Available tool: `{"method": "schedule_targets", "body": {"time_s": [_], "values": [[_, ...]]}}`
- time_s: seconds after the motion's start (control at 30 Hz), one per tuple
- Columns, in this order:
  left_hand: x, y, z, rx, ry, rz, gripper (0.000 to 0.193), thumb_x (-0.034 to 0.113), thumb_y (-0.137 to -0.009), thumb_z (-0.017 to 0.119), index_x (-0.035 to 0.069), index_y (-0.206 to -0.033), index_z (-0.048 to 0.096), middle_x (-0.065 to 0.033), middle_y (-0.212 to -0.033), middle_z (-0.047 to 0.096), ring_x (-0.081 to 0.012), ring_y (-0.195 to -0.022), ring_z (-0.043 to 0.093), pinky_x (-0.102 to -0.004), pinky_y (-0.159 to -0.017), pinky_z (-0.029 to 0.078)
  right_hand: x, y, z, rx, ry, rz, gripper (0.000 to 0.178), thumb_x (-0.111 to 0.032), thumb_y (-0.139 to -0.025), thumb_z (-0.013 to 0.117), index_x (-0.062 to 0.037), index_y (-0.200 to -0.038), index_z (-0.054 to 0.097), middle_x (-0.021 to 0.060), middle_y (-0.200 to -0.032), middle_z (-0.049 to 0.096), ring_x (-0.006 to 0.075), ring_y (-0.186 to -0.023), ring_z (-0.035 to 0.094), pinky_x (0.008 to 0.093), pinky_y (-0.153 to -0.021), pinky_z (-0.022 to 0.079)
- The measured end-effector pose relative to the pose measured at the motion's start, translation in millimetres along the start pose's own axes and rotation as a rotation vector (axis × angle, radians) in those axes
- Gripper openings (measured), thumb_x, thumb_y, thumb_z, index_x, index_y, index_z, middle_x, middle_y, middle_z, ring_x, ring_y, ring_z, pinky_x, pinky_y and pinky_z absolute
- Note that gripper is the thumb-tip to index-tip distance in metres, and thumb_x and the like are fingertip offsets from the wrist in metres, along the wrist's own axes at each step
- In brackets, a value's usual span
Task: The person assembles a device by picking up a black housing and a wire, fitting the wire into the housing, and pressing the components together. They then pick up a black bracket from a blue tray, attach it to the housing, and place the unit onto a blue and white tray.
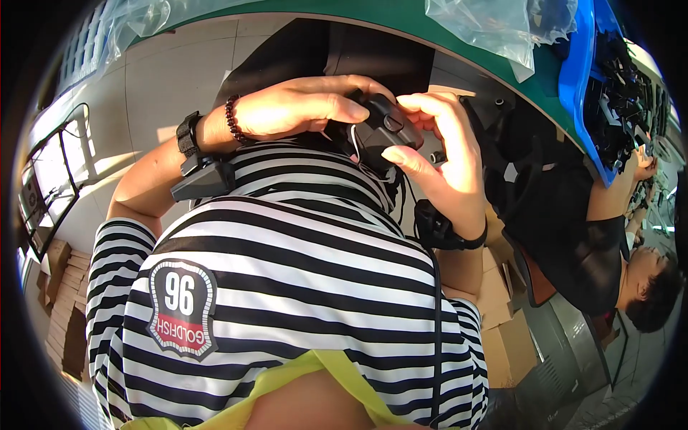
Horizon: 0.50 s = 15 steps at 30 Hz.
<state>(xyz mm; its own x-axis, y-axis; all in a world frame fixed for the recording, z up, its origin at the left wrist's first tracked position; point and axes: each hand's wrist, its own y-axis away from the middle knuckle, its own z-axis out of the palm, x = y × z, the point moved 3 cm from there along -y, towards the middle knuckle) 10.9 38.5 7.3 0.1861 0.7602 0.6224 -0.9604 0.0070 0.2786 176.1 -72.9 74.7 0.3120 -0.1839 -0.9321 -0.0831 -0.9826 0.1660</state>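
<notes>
A rounded black plastic device (387, 129) sits between my hands in front of my waist, with a thin white wire showing at its left side. My left hand (304, 106) is closed round its far left side, the thumb lying on top. My right hand (448, 147) bends about its right side, with fingertips at the far edge and the thumb at the near edge. The palms hide part of the device, so I cannot tell its exact kind. Dark cables hang below it, near my striped shirt.
A green table edge (387, 18) curves across the far side, bearing clear plastic bags (502, 29). At the right stands a blue bin (584, 93) of black parts. Another person (609, 236) works there. Cardboard boxes (505, 337) stand at the lower right, a black metal frame (54, 183) at the left.
</notes>
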Motion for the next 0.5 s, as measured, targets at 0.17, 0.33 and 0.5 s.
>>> {"method": "schedule_targets", "body": {"time_s": [0.17, 0.33, 0.5], "values": [[7.3, 5.1, 5.9, -0.043, 0.212, -0.03, 0.062, 0.028, -0.097, 0.053, -0.002, -0.149, 0.037, -0.0141, -0.135, 0.057, -0.0223, -0.119, 0.06, -0.0369, -0.102, 0.049, -21.9, -3.4, 2.6, 0.038, 0.21, -0.116, 0.05, -0.02, -0.084, 0.081, 0.0012, -0.123, 0.059, 0.0117, -0.114, 0.057, 0.0198, -0.098, 0.061, 0.0297, -0.085, 0.05], [6.5, 9.0, 4.9, -0.062, 0.293, 0.021, 0.052, 0.025, -0.101, 0.047, -0.002, -0.145, 0.043, -0.0144, -0.136, 0.057, -0.0238, -0.121, 0.06, -0.0462, -0.099, 0.054, -28.9, -6.0, 7.1, 0.079, 0.215, -0.124, 0.054, -0.023, -0.082, 0.083, 0.0014, -0.124, 0.059, 0.0116, -0.115, 0.057, 0.0202, -0.099, 0.061, 0.0293, -0.084, 0.05], [5.6, 8.4, 4.1, -0.14, 0.323, 0.061, 0.058, 0.029, -0.099, 0.048, -0.002, -0.147, 0.038, -0.0147, -0.136, 0.055, -0.024, -0.12, 0.06, -0.0444, -0.099, 0.052, -37.1, -7.6, 13.3, 0.119, 0.17, -0.146, 0.055, -0.015, -0.079, 0.085, 0.0009, -0.124, 0.057, 0.014, -0.114, 0.057, 0.0244, -0.096, 0.062, 0.0329, -0.082, 0.053]]}}
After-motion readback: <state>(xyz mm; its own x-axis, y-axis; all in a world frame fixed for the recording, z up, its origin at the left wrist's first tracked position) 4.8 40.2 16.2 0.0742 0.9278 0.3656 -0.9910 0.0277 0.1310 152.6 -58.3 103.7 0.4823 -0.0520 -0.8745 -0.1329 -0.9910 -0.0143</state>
